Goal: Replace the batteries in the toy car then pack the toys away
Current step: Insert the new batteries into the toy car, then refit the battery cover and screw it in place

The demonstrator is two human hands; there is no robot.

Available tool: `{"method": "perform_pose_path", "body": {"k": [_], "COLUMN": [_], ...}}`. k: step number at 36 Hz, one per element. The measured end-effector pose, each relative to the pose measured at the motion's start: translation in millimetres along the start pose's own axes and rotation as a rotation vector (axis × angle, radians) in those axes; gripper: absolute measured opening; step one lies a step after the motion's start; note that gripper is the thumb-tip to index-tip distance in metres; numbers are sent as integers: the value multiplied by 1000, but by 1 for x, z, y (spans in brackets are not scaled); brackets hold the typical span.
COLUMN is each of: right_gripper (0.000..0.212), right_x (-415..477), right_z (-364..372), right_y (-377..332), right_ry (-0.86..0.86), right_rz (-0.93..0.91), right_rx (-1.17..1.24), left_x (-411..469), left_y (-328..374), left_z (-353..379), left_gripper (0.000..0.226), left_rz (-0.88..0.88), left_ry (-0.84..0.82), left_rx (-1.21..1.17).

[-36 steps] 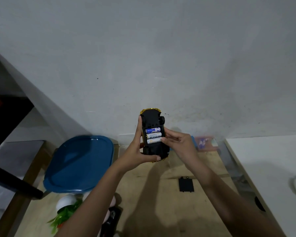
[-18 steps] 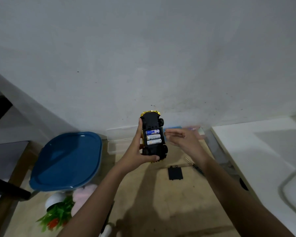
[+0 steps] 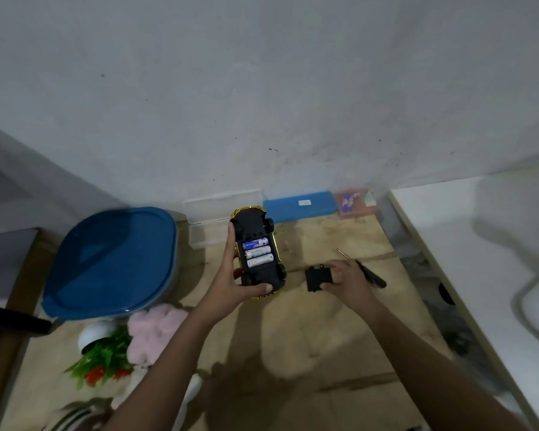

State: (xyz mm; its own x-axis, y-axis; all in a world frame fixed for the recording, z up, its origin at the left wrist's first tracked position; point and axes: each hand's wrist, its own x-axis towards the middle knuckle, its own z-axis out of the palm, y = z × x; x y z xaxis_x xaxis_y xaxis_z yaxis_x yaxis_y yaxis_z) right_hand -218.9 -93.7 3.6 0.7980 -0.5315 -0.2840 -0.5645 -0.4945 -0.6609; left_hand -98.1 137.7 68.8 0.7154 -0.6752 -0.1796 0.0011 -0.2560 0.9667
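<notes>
Car [image 3: 263, 276] gripped upturned by left hand [image 3: 230, 279], right hand [image 3: 350, 281] seemingly pinching black cover [image 3: 315, 276]

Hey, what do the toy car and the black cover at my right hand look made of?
The toy car: probably plastic, a matte black moulded underside and a shiny gold rim that looks like metallic coating. The black cover: seemingly the same matte black plastic, a thin flat panel with small tabs.
</notes>
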Motion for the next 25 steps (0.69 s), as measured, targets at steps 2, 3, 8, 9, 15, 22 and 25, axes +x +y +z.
{"method": "perform_pose_path", "body": {"k": [2,3,8,9,15,22,25], "right_gripper": [44,43,32,28,15,13,16], "right_x": [4,6,8,7,12,12,9], "right_z": [4,6,10,10,0,-61,-84], "right_y": [4,6,7,7,-8,-79,-123], "right_ry": [34,47,91,103,113,75,45], "right_rz": [-8,-7,25,29,55,-177,-236], "right_rx": [2,15,104,168,322,450,577], "left_x": [-2,-3,-9,-10,-13,-10,-7], "left_y": [-4,-5,-9,-9,-3,18,30], "left_z": [0,0,-5,-7,-19,-29,-33], "left_gripper": [127,127,124,124,125,124,125], "left_rz": [5,11,12,14,22,55,74], "left_ry": [13,21,48,51,73,89,72], "left_rx": [-12,-13,-33,-32,-48,-123,-140]}}
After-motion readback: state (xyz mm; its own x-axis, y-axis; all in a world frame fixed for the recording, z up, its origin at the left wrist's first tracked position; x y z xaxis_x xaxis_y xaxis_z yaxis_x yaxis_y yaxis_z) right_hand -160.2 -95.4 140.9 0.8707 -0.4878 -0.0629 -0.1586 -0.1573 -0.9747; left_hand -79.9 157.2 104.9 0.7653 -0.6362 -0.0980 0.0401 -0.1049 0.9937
